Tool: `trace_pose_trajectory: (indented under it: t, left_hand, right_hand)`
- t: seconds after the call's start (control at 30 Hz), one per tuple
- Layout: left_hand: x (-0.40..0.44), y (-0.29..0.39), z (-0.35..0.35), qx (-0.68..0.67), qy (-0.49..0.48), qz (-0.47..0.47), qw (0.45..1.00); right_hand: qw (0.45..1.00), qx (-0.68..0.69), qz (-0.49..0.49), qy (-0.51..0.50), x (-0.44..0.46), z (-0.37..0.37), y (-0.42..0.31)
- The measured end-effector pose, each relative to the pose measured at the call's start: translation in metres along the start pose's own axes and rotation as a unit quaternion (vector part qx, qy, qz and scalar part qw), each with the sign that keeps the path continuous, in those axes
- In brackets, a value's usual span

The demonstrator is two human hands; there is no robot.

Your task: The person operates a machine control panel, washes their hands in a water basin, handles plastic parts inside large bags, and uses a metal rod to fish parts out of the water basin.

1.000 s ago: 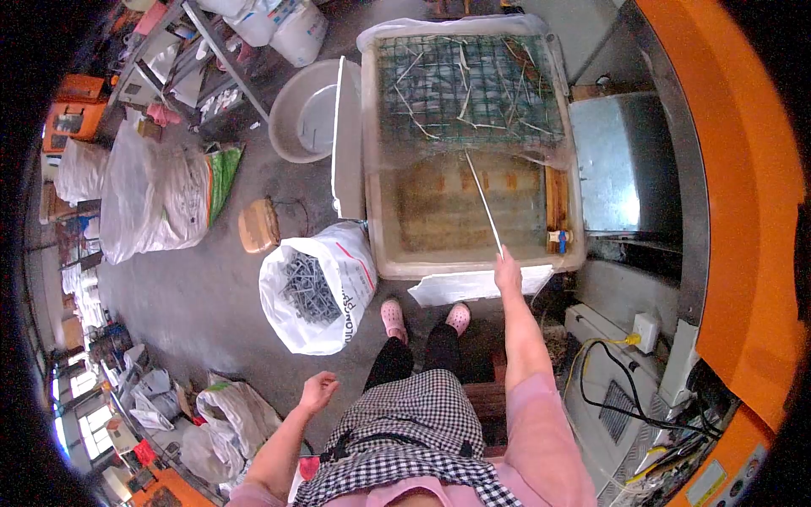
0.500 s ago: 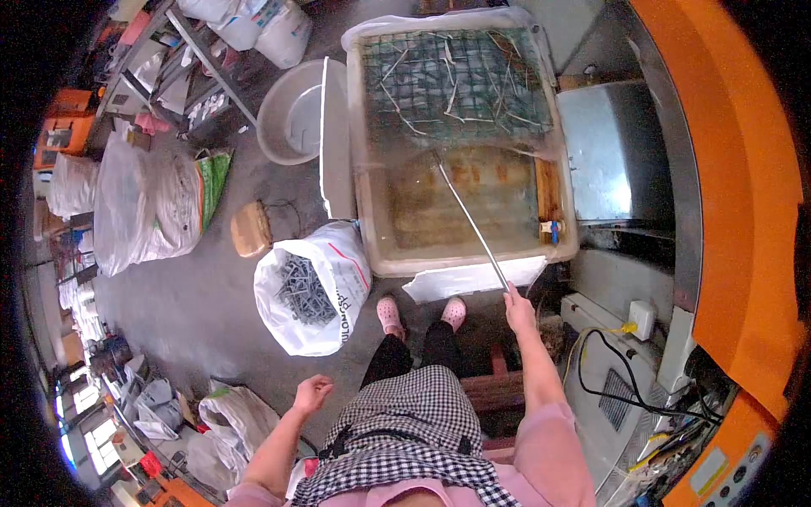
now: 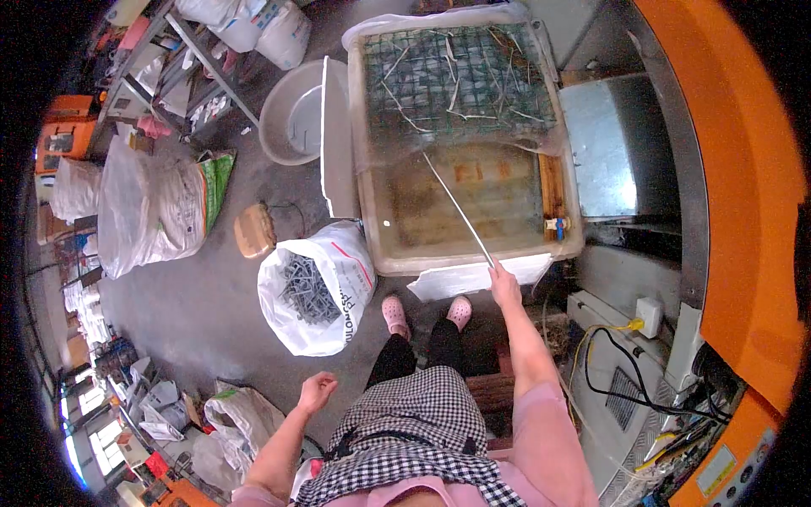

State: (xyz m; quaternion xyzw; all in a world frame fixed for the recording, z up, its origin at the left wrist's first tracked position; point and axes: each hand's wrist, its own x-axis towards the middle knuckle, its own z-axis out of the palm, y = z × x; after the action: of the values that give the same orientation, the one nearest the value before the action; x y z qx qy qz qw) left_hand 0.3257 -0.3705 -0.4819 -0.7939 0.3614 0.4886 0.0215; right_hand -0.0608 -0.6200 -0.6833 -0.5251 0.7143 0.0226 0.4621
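My right hand point(image 3: 505, 286) is closed around the near end of a thin metal rod point(image 3: 459, 211). The rod slants away to the upper left over a large water tub point(image 3: 574, 253), its far tip close to the edge of a green mesh point(image 3: 507, 131). Brownish water fills the tub's near half. On the mesh lie several pale, thin strips, with dark grey pieces showing beneath it. My left hand point(image 3: 318, 392) hangs at my left side, fingers curled in, with nothing visible in it.
Left of the tub stands a white sack point(image 3: 359, 279) of grey plastic parts point(image 3: 311, 291). Behind it are a wooden block point(image 3: 254, 231), a round basin point(image 3: 274, 127) and larger bags point(image 3: 135, 211). White boards point(image 3: 481, 276) lean at the tub. An orange machine point(image 3: 743, 211) and cables point(image 3: 625, 384) are on the right.
My right hand has moved a little left and forward, and the rod's tip has shifted slightly left. My left hand stays nearly where it was.
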Motion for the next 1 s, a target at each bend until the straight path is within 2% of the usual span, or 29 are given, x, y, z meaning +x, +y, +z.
trace_pose_trajectory:
  t: [0.03, 0.33, 0.5, 0.6, 0.67, 0.73, 0.83, 1.0]
  left_hand:
    - [0.001, -0.005, 0.002, 0.013, 0.002, 0.0, 1.0]
    - [-0.002, 0.01, -0.001, 0.009, -0.015, -0.027, 0.999]
    - [0.003, 0.004, 0.004, -0.008, -0.026, -0.014, 1.0]
    - [0.002, 0.009, 0.004, 0.01, -0.018, -0.013, 1.0]
    - [0.004, 0.002, 0.007, -0.025, -0.025, -0.011, 0.999]
    - [0.005, 0.003, 0.008, -0.024, -0.027, -0.011, 0.999]
    - [0.009, 0.008, 0.008, -0.007, -0.028, 0.004, 1.0]
    - [0.02, -0.003, 0.017, -0.008, -0.027, 0.02, 0.999]
  right_hand:
    - [0.999, -0.029, -0.018, 0.03, 0.0, -0.001, 0.002]
    - [0.996, -0.078, 0.011, 0.041, 0.002, -0.033, 0.01]
    - [0.993, -0.091, -0.022, 0.07, -0.029, -0.03, 0.037]
    - [0.996, -0.068, -0.013, 0.055, -0.055, -0.024, 0.054]
    - [0.998, -0.049, 0.002, 0.05, -0.073, -0.026, 0.055]
    - [0.998, -0.024, 0.043, 0.035, -0.086, -0.027, 0.058]
    - [0.997, -0.01, 0.02, 0.072, -0.071, -0.006, 0.077]
    - [0.995, 0.0, -0.007, 0.098, -0.029, 0.005, 0.058]
